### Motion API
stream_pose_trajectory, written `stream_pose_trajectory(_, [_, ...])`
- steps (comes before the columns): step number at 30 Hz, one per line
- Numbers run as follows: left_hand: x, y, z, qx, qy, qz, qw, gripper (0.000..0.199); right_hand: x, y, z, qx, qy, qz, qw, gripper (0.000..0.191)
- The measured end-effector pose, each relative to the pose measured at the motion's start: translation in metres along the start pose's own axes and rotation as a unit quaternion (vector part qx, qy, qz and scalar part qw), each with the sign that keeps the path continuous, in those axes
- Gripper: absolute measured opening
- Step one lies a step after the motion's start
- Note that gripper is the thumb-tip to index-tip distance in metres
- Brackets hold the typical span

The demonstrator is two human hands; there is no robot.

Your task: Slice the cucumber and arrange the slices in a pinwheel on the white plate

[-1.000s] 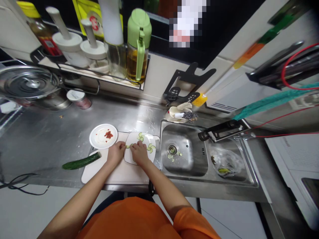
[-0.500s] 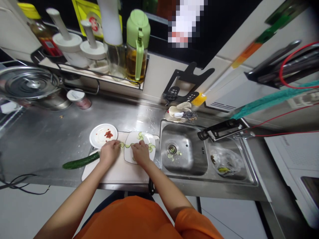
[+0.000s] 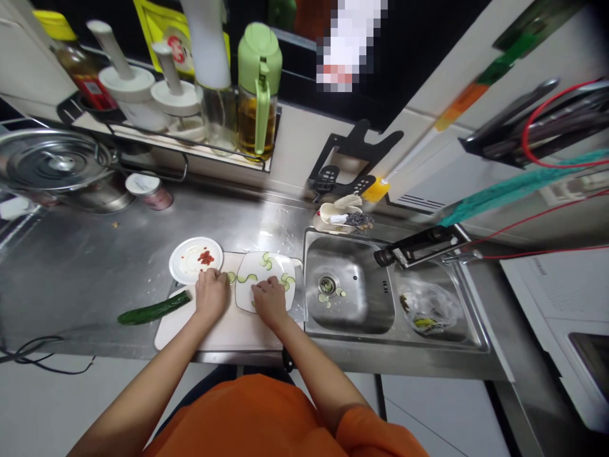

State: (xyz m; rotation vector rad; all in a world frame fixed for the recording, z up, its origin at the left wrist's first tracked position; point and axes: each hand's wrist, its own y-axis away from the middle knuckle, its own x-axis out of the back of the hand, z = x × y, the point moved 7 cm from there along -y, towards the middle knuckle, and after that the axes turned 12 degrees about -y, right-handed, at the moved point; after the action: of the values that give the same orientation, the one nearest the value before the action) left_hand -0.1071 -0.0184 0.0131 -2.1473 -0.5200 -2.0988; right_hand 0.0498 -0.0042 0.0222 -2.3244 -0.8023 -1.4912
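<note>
A white squarish plate (image 3: pixel 247 299) rests on the cutting board (image 3: pixel 231 331), with thin cucumber slices (image 3: pixel 287 281) laid in small fanned groups on it. Over the plate's lower middle, my right hand (image 3: pixel 270 301) has its fingers bent down and closed; a bit of green shows beside them, and what they hold is hidden. My left hand (image 3: pixel 212 294) is on the board left of the plate, fingers curled together by a small stack of cucumber slices (image 3: pixel 231 277). What it holds cannot be made out. A cut cucumber (image 3: pixel 155 309) lies left of it, its cut end on the board.
A round white plate (image 3: pixel 183 266) with red pieces sits behind my left hand. To the right is a steel sink (image 3: pixel 352 311) with slices near its drain, and a plastic bag (image 3: pixel 431 308) beyond. A knife handle (image 3: pixel 288 360) pokes over the counter's front edge.
My right hand has moved down the plate, uncovering curved cucumber slices at its left side. My left hand has shifted slightly right, its fingers drawn back a little from the slice stack.
</note>
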Motion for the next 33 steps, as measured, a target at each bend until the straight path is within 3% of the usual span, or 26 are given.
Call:
stream_pose_trajectory(9, [0.001,-0.004,-0.006,0.041,0.086,0.039,0.995,0.027,0.000,0.003,-0.002,-0.010,-0.021,-0.003,1.000,0.021])
stream_pose_trajectory(15, [0.002,-0.007,-0.011,0.020,0.175,0.043,0.983,0.024,0.002,0.001,0.003,-0.039,-0.100,0.007,0.994,0.021])
stream_pose_trajectory(21, [0.005,0.000,-0.023,0.031,0.331,-0.049,0.942,0.030,0.008,-0.010,0.006,-0.078,-0.223,0.029,0.971,0.025])
stream_pose_trajectory(27, [0.000,0.001,-0.007,0.000,0.465,-0.133,0.875,0.034,0.018,-0.025,-0.002,-0.082,-0.315,0.038,0.945,0.026])
stream_pose_trajectory(33, [-0.008,0.002,0.000,0.016,0.508,-0.165,0.845,0.036,0.015,-0.025,0.004,-0.126,-0.329,0.023,0.936,0.019])
